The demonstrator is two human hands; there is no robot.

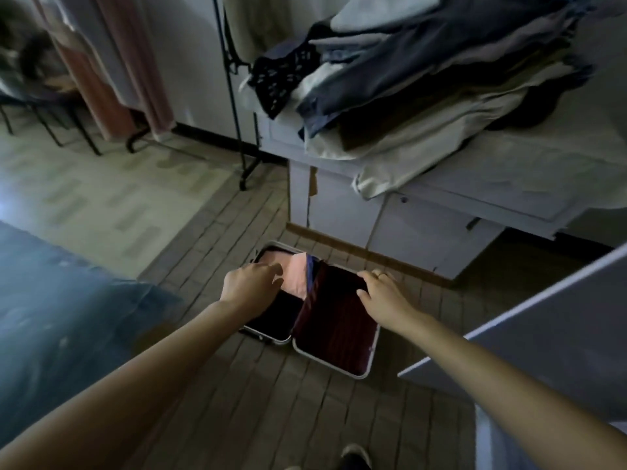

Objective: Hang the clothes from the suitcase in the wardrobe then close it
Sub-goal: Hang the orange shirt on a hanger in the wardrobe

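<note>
Basically, suitcase [334, 362] lay open on the tiled floor [271, 395], below the counter [509, 184] stacked with folded clothes [424, 79]. Left hand [246, 283] hovered over the suitcase's left half, fingers [271, 268] loosely spread above a pink garment [293, 276], holding nothing. Right hand [383, 295] gripped the dark red fabric [336, 320] in the right half, fingers curled over its top edge.

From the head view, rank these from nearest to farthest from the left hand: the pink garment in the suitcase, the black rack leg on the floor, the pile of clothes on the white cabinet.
1. Pink garment: in the suitcase's left half, right at the left hand's fingertips.
2. Black rack leg: on the floor, well beyond the suitcase.
3. Pile of clothes: up on the white cabinet, far right.
</note>
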